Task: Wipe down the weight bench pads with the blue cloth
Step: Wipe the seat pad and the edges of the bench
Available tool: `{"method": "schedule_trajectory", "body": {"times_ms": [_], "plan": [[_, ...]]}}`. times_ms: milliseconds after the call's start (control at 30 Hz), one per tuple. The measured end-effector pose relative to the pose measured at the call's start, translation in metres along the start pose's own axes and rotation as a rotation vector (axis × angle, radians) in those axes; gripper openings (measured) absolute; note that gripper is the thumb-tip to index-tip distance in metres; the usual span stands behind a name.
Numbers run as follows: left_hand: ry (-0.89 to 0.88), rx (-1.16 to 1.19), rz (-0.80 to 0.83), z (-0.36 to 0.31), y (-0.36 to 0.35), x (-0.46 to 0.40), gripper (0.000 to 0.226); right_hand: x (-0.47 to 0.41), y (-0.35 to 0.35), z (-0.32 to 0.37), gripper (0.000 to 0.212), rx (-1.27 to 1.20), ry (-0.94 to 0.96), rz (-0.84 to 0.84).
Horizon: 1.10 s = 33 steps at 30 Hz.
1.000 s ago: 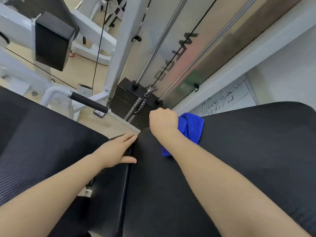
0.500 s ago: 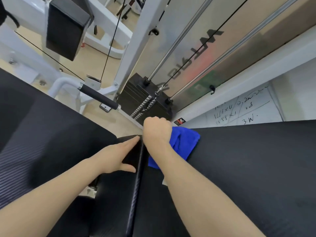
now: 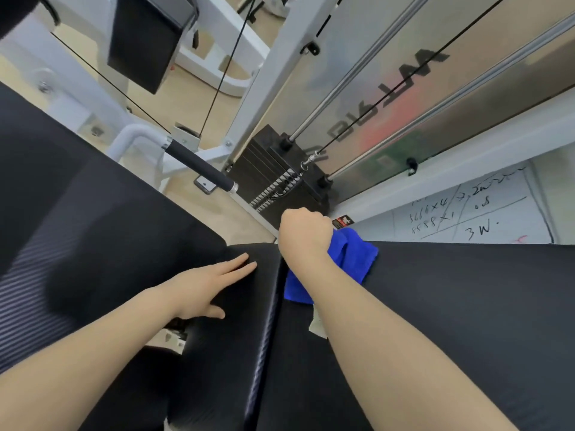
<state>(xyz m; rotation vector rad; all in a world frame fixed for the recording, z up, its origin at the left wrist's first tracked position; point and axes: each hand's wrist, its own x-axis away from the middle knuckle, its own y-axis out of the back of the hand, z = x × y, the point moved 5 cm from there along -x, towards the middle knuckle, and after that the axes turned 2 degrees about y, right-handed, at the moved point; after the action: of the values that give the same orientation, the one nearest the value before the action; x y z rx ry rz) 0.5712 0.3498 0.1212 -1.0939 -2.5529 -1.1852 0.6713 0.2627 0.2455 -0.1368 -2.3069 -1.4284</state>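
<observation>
1. My right hand point(image 3: 303, 233) is clenched in a fist around the blue cloth point(image 3: 351, 262), knuckles up, at the far corner of the right bench pad point(image 3: 466, 321).
2. The blue cloth lies bunched on that pad just beside its left edge. One flap spreads toward the far edge, another hangs down under my wrist.
3. My left hand point(image 3: 207, 290) lies flat on the narrower left bench pad point(image 3: 227, 353), fingers straight and together, thumb out to the side, gripping nothing. Its fingertips reach toward the far edge of that pad.
4. The two pads sit side by side with a thin dark seam between them. My hands are on either side of it, near each other but apart.
5. A pale scrap point(image 3: 317, 325) shows on the right pad just beside my right forearm. I cannot tell what it is.
6. Beyond the pads' far edge stands a black weight stack point(image 3: 277, 178) with steel guide rods point(image 3: 342, 85) and a cable.
7. A black-gripped handle point(image 3: 199, 164) juts from the white frame to the left, and a whiteboard with handwriting point(image 3: 466, 216) leans behind the right pad.
</observation>
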Motion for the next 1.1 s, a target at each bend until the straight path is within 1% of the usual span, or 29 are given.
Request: {"method": "schedule_trajectory", "body": {"times_ms": [33,100,200,267,367,500,567,633,700,733,767,833,900,967,1000,1067,1100], "plan": [[0.011,-0.028,-0.013,0.010,-0.005,0.000,0.094,-0.009,-0.011,0.013,0.009,-0.018,0.007,0.050],[0.027,-0.054,-0.121,0.027,-0.007,-0.001,0.085,-0.023,-0.029,0.032,0.013,-0.035,0.013,0.115],[0.050,-0.081,-0.317,0.057,0.000,0.000,0.080,-0.045,-0.045,0.057,0.018,-0.028,0.038,0.078],[0.063,-0.106,-0.362,0.076,0.000,-0.001,0.085,-0.056,-0.060,0.082,0.017,-0.039,0.115,0.058],[0.108,-0.114,-0.369,0.096,-0.004,-0.002,0.092,-0.067,-0.084,0.122,0.017,-0.015,0.249,0.053],[0.093,-0.152,-0.376,0.103,-0.003,0.005,0.084,-0.079,-0.102,0.146,0.017,0.042,0.325,0.144],[0.110,-0.181,-0.342,0.102,0.001,0.013,0.085,-0.076,-0.096,0.140,0.017,0.086,0.319,0.153],[0.130,-0.125,-0.292,0.098,0.005,0.018,0.082,-0.067,-0.086,0.124,0.016,0.090,0.274,0.142],[0.081,-0.096,-0.289,0.085,0.010,0.018,0.076,-0.056,-0.072,0.102,0.021,0.106,0.217,0.161],[0.071,-0.098,-0.272,0.079,0.013,0.017,0.074,-0.052,-0.063,0.091,0.019,0.111,0.195,0.158],[0.062,-0.105,-0.257,0.075,0.016,0.014,0.073,-0.048,-0.054,0.079,0.017,0.112,0.166,0.153],[0.045,-0.118,-0.211,0.069,0.019,0.008,0.073,-0.048,-0.047,0.062,0.024,0.096,0.105,0.150],[0.041,-0.095,-0.190,0.064,0.019,0.000,0.075,-0.048,-0.047,0.057,0.024,0.092,0.073,0.147],[0.036,-0.082,-0.198,0.062,0.015,-0.003,0.078,-0.047,-0.050,0.069,0.016,0.129,0.121,0.131],[0.035,-0.080,-0.200,0.063,0.011,-0.002,0.080,-0.049,-0.053,0.077,0.017,0.137,0.152,0.123],[0.036,-0.066,-0.217,0.067,0.003,0.003,0.081,-0.055,-0.063,0.090,0.020,0.092,0.198,0.122],[0.030,-0.069,-0.230,0.069,0.000,0.007,0.080,-0.058,-0.067,0.094,0.015,0.064,0.219,0.125]]}}
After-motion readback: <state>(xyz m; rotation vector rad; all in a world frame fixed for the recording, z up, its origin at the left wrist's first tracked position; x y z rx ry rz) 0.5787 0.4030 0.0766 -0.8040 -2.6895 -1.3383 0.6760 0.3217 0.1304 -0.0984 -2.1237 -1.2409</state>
